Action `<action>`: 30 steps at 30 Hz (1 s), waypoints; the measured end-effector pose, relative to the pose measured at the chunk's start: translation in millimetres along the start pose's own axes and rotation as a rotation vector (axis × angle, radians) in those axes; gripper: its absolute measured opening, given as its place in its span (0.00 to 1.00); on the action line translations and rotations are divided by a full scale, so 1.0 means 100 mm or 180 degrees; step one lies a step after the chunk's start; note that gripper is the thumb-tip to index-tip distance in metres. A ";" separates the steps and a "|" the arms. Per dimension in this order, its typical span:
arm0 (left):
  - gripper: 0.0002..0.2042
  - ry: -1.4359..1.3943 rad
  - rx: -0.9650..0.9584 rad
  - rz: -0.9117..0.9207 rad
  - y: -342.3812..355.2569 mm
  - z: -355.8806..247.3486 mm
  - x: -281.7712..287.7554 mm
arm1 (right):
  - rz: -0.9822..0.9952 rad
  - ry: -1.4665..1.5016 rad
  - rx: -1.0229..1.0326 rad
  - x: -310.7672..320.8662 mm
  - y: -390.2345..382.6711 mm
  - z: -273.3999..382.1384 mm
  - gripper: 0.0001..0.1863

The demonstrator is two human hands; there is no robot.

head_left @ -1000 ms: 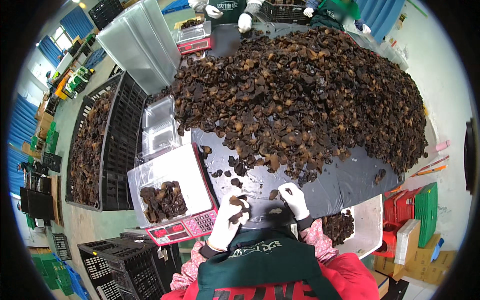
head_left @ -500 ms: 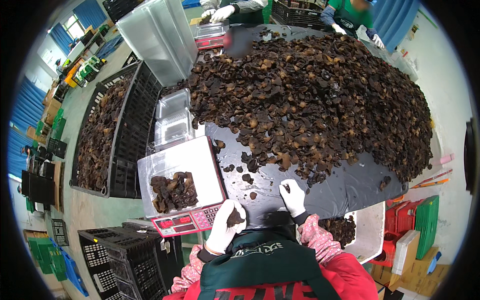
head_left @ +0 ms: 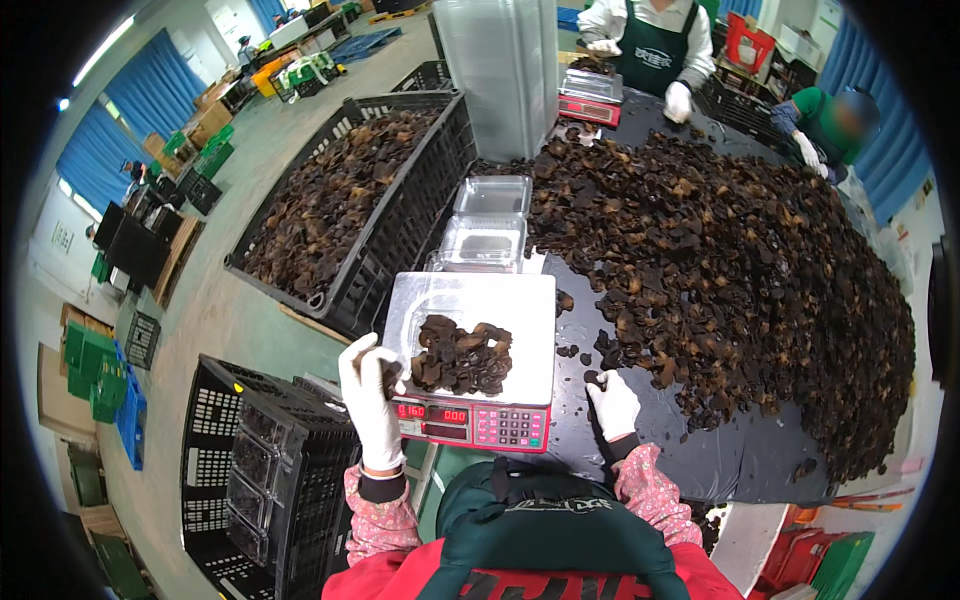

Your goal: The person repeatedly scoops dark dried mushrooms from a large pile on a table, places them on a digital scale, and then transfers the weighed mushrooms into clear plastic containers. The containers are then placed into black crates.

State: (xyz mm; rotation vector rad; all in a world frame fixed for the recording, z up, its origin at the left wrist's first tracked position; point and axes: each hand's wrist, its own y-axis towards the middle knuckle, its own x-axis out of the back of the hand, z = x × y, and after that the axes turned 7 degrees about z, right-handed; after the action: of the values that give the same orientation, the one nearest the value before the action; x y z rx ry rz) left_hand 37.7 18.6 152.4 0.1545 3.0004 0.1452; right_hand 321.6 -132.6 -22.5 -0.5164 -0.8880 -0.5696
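My left hand [head_left: 372,395], in a white glove, has curled fingers at the left edge of the scale [head_left: 525,340], beside a clear plastic tray [head_left: 420,308] of dark wood-ear fungus [head_left: 460,355]; what they hold is unclear. My right hand [head_left: 612,408], also gloved, pinches a small dark fungus piece [head_left: 592,380] over the dark covered table [head_left: 710,450], right of the scale. A broad heap of the same fungus [head_left: 730,280] covers the table's far and right part. Empty clear trays [head_left: 492,195] stand behind the scale.
A black crate of fungus [head_left: 350,280] is at my left, other black crates [head_left: 210,450] low left. A tall stack of clear plastic [head_left: 500,70] stands behind. Two co-workers [head_left: 650,50] [head_left: 830,130] work across the table; another scale [head_left: 590,108] sits there. Red crates [head_left: 790,560] are low right.
The view has swung left. My left hand has moved from in front of the scale up to the tray's left side. My right hand has moved closer to the scale's right side.
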 end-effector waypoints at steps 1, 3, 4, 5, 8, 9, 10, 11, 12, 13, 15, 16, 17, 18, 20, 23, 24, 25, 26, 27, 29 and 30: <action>0.12 -0.0019 -0.0040 -0.0058 0.01 0.02 -0.05 | -0.0009 -0.0042 -0.0050 0.00 0.02 -0.02 0.14; 0.12 0.0325 -0.0169 0.0134 0.06 0.13 -0.02 | 0.0107 0.0044 -0.0068 0.01 0.03 -0.08 0.13; 0.13 0.0561 -0.0210 0.0197 0.08 0.17 0.00 | 0.0177 0.0089 -0.0085 0.03 0.01 -0.05 0.12; 0.14 0.0657 -0.0376 0.0237 0.14 0.26 0.02 | 0.0118 0.0049 -0.0051 0.06 0.00 -0.01 0.10; 0.14 0.0487 -0.0388 0.0260 0.24 0.24 -0.01 | 0.0440 0.1709 -0.0089 0.42 -0.12 0.24 0.09; 0.13 0.0831 -0.0603 0.0159 0.31 0.32 0.06 | 0.0430 0.1858 0.0038 0.53 -0.15 0.40 0.07; 0.13 0.0761 -0.0503 0.0153 0.35 0.26 0.05 | 0.0206 0.1574 0.0610 0.53 -0.10 0.38 0.07; 0.13 0.0700 -0.0526 0.0284 0.42 0.29 0.11 | 0.0269 0.1671 0.0756 0.56 -0.09 0.49 0.06; 0.13 0.0667 -0.0448 0.0401 0.46 0.28 0.15 | 0.0331 0.1770 0.0899 0.63 -0.08 0.61 0.06; 0.14 0.0643 -0.0372 0.0485 0.50 0.25 0.21 | 0.0548 0.1862 0.0989 0.75 -0.11 0.86 0.07; 0.14 0.0681 -0.0204 0.0615 0.51 0.16 0.24 | 0.0832 0.1981 0.1104 0.91 -0.19 1.39 0.08; 0.14 0.0798 -0.0219 0.0684 0.53 0.18 0.26 | 0.0765 0.1572 0.1498 0.90 -0.16 1.51 0.10; 0.15 0.0925 -0.0210 0.0787 0.54 0.19 0.22 | 0.0761 0.1431 0.1605 0.86 -0.14 1.61 0.11; 0.15 0.1053 -0.0206 0.0890 0.52 0.19 0.18 | 0.0759 0.1289 0.1711 0.80 -0.13 1.70 0.12; 0.20 0.1680 -0.0478 0.1195 0.49 0.14 0.06 | 0.0591 0.1085 0.2010 0.61 -0.10 1.81 0.12; 0.25 0.2939 -0.1252 0.1794 0.49 0.42 0.04 | 0.0401 0.0536 0.2096 0.39 -0.03 1.84 0.16; 0.26 0.3169 -0.1268 0.2021 0.45 0.48 0.03 | 0.0435 0.0468 0.2017 0.36 -0.02 1.81 0.17; 0.26 0.3132 -0.1236 0.2057 0.43 0.49 0.03 | 0.0489 0.0825 0.2000 0.35 -0.02 1.76 0.17; 0.26 0.3096 -0.1204 0.2092 0.43 0.49 0.01 | 0.0623 0.0877 0.1826 0.44 -0.01 1.70 0.19; 0.24 0.2902 -0.1275 0.1938 0.44 0.46 0.01 | 0.0777 0.1447 0.1622 0.53 0.00 1.62 0.19; 0.21 0.2467 -0.1475 0.1482 0.44 0.30 0.04 | 0.1195 0.2588 0.0894 0.81 -0.06 1.55 0.15; 0.16 0.2132 -0.1113 0.1314 0.40 0.12 0.05 | 0.1305 0.3064 0.0364 1.01 -0.15 1.57 0.12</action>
State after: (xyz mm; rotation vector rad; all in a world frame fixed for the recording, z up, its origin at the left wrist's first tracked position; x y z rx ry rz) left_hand 37.9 60.0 144.0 0.8332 3.4576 0.9233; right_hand 273.9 -69.3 147.4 -0.2492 0.1071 -0.3195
